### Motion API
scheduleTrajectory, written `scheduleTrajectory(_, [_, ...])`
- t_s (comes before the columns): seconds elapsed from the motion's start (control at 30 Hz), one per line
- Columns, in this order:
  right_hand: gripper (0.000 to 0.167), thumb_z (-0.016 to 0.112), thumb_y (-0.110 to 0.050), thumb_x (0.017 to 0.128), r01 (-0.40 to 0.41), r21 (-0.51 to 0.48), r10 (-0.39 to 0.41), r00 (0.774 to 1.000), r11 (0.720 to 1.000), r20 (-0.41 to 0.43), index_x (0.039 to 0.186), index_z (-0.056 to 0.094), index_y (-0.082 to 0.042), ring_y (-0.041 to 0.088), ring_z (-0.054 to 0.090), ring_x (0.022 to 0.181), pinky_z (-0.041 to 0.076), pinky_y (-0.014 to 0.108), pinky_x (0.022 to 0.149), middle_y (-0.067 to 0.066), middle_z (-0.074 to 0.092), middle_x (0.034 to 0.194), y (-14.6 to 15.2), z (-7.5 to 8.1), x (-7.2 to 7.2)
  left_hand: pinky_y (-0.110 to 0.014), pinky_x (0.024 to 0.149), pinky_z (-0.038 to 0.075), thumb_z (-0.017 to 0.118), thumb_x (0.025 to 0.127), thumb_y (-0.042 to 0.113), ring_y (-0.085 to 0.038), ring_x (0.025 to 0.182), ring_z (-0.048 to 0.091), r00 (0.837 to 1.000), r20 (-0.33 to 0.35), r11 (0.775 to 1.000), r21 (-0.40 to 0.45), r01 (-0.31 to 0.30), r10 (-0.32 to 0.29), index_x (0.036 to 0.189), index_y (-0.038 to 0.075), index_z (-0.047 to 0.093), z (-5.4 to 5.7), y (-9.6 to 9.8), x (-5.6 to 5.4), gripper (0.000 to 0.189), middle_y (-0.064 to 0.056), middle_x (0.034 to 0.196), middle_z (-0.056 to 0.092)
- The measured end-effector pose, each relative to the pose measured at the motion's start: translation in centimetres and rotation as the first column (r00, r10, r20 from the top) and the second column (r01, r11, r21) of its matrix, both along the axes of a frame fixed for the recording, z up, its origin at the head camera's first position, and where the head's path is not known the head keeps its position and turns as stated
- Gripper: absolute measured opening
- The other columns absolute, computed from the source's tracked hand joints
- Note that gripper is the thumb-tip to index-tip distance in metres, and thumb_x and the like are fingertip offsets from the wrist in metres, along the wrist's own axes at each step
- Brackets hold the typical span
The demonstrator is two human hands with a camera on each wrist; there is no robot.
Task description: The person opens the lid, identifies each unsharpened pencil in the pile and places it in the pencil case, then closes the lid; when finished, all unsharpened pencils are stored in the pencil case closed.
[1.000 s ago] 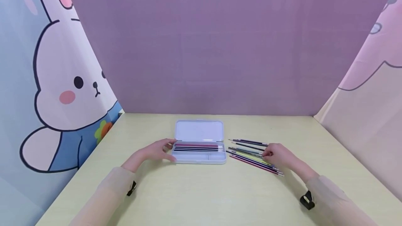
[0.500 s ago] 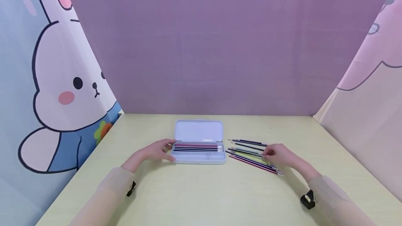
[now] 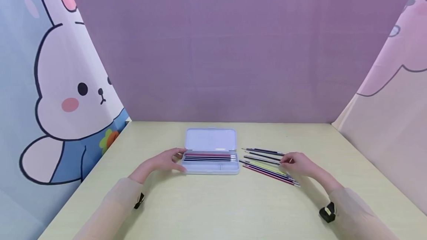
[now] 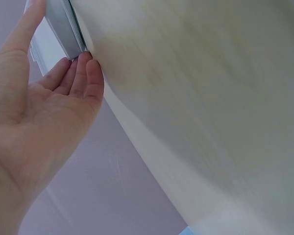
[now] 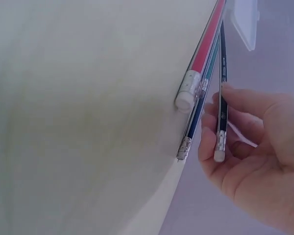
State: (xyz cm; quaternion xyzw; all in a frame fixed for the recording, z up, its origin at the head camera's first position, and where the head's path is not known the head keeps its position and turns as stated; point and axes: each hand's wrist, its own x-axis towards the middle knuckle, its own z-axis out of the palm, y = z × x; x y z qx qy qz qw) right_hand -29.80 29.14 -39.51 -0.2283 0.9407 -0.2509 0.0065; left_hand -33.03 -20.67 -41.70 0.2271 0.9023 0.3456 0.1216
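Note:
A white pencil case (image 3: pixel 195 168) lies with its lid (image 3: pixel 211 139) folded back, several dark and red pencils (image 3: pixel 208 157) side by side in its rear compartment. My left hand (image 3: pixel 166 160) holds the case's left end between thumb and fingers; the left wrist view shows the fingertips against the case's end (image 4: pixel 63 29). My right hand (image 3: pixel 297 163) pinches a dark pencil (image 5: pixel 223 103) near its white eraser end, its tip pointing toward the case. Beside it lie loose pencils (image 3: pixel 271 174), among them a red pencil (image 5: pixel 206 51) and a blue one (image 5: pixel 195 117).
More dark pencils (image 3: pixel 267 151) lie behind the held one, right of the case. The case's front section has a small divider (image 3: pixel 221 166). A pale table (image 3: pixel 213 206) meets a purple backdrop (image 3: pixel 213 47), with printed cloths on both sides.
The dark pencil in my right hand has come apart from the pencils beside it and now shows separately. The right hand has barely shifted; the left hand and case stay in place.

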Motion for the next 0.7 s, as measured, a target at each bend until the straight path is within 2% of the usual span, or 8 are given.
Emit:
scheduleTrajectory(0.37, [0.011, 0.064, -0.011, 0.087, -0.007, -0.003, 0.007, 1.000, 1.000, 0.003, 0.093, 0.067, -0.003, 0.003, 0.051, 0.068, 0.045, 0.021, 0.059, 0.000, 0.064, 0.081, -0.19, 0.32, 0.39, -0.044, 0.097, 0.045, 0.080, 0.073, 0.035, -0.030, 0.117, 0.050, 1.000, 0.009, 1.000, 0.003, -0.002, 0.002, 0.140, 0.002, 0.039, 0.10, -0.05, 0.04, 0.085, -0.015, 0.133, 0.050])
scheduleTrajectory(0.6, [0.013, 0.061, -0.014, 0.090, 0.016, -0.023, -0.015, 0.999, 1.000, 0.037, 0.097, 0.065, -0.003, 0.004, 0.050, 0.070, 0.045, 0.022, 0.061, 0.001, 0.062, 0.084, -0.43, 0.09, 0.43, -0.046, 0.097, 0.045, 0.079, 0.075, 0.033, -0.032, 0.116, 0.050, 1.000, -0.009, 1.000, -0.005, 0.016, -0.016, 0.140, -0.001, 0.038, 0.22, -0.02, 0.16, 0.084, -0.018, 0.132, 0.050])
scheduleTrajectory(0.7, [0.015, 0.059, -0.015, 0.091, 0.025, -0.021, -0.025, 1.000, 0.999, 0.013, 0.098, 0.066, -0.003, 0.003, 0.050, 0.070, 0.045, 0.022, 0.062, 0.000, 0.063, 0.086, -0.38, 0.12, 0.37, -0.046, 0.098, 0.045, 0.079, 0.074, 0.034, -0.032, 0.116, 0.050, 1.000, -0.004, 1.000, -0.005, 0.008, -0.008, 0.140, 0.000, 0.038, 0.20, -0.01, 0.14, 0.085, -0.017, 0.133, 0.050])
